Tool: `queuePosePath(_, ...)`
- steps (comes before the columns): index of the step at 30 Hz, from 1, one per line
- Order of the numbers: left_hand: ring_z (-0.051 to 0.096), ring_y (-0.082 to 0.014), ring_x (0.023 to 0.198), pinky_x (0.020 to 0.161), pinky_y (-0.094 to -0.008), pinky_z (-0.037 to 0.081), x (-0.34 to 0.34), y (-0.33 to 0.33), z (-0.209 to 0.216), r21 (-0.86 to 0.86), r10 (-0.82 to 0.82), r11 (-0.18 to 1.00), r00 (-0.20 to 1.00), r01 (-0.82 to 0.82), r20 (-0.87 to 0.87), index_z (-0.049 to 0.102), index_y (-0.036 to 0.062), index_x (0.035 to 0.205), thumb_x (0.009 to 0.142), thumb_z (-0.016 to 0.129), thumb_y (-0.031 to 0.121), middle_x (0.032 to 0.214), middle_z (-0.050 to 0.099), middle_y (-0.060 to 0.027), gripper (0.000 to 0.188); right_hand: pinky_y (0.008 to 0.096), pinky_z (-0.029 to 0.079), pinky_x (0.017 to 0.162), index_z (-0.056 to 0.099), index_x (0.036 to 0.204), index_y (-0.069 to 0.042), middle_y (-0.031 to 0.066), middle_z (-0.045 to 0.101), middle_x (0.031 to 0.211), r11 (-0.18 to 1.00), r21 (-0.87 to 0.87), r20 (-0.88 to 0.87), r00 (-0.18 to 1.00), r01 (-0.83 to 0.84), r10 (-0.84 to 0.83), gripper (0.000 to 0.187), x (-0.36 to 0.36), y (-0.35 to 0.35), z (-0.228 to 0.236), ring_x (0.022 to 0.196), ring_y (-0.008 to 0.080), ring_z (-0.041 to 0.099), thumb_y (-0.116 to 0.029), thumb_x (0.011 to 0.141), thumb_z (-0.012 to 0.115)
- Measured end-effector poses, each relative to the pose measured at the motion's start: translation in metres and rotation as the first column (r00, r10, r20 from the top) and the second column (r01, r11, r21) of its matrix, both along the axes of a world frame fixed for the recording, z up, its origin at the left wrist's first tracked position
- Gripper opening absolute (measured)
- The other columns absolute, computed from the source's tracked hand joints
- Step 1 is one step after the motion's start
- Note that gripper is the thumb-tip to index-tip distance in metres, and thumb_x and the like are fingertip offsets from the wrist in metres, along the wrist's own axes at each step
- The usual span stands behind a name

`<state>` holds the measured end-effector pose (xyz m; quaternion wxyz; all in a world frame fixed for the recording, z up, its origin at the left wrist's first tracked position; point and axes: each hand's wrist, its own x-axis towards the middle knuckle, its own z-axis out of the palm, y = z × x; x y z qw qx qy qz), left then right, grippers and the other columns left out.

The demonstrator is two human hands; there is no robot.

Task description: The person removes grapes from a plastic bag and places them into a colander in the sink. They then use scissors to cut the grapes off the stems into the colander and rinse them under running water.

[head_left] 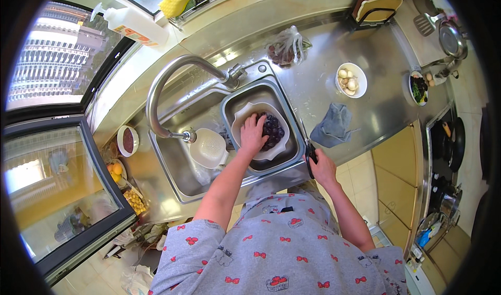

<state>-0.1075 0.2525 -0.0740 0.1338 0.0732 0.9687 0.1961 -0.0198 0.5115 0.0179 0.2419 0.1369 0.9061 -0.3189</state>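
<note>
– What is the left hand (252,135) of the person doing?
– It reaches down into a white bowl (259,107), with the fingers spread upon dark grapes (273,130). If these fingers grasp one grape or only rest there, I cannot tell, because the fingertips are partly hidden.

– And where exactly are the grapes?
– They lie in this bowl, which is smooth and has a wavy rim. The bowl stands inside a metal basin (266,92) with rounded corners, on the right side of the sink.

– The right hand (324,168), does it hold something?
– Yes, it is closed around the black handles of scissors (311,151), just beside the sink's front edge (the blades are thin and point away from the person).

– Which other things are near?
– Left of the bowl is a white colander (209,148), round and full of small holes, below the curved, shiny tap (156,97). On the right, a soft blue-grey cloth (333,124) lies crumpled on the steel counter (318,83).
</note>
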Motion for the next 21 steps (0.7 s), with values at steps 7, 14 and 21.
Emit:
queuePosePath(7, 0.048, -0.0332, 0.125, 0.095, -0.0544, 0.041, 0.007, 0.011, -0.006, -0.058, -0.174, 0.982, 0.981, 0.179, 0.091, 0.056, 0.0227, 0.125, 0.072, 0.078, 0.026, 0.139, 0.043, -0.0137, 0.058, 0.0553, 0.046, 0.074, 0.054, 0.100, -0.006, 0.0236, 0.067, 0.088, 1.000, -0.011, 0.031, 0.999, -0.026, 0.027, 0.036, -0.003, 0.001, 0.002, 0.087, 0.0458, 0.063, -0.039, 0.090, 0.061)
queuePosePath(14, 0.061, -0.0314, 0.103, 0.082, -0.0477, 0.050, 0.011, -0.011, -0.031, -0.134, -0.236, 0.962, 0.971, 0.239, 0.044, 0.058, 0.0200, 0.114, 0.080, 0.065, 0.013, 0.114, 0.057, -0.0113, 0.036, 0.0546, 0.047, 0.074, 0.055, 0.100, -0.006, 0.0235, 0.067, 0.088, 1.000, -0.007, 0.031, 0.999, -0.028, 0.029, 0.040, -0.002, 0.004, 0.003, 0.088, 0.0455, 0.063, -0.044, 0.090, 0.062)
queuePosePath(21, 0.066, -0.0364, 0.092, 0.079, -0.0470, 0.053, 0.001, -0.020, -0.012, 0.073, 0.032, 0.996, 0.981, -0.047, 0.193, 0.065, 0.0139, 0.109, 0.088, 0.063, 0.017, 0.099, 0.068, -0.0152, 0.021, 0.0546, 0.046, 0.074, 0.056, 0.100, -0.005, 0.0231, 0.067, 0.087, 0.999, -0.024, 0.017, 0.999, -0.039, 0.040, 0.040, 0.002, 0.004, -0.003, 0.087, 0.0455, 0.063, -0.044, 0.090, 0.062)
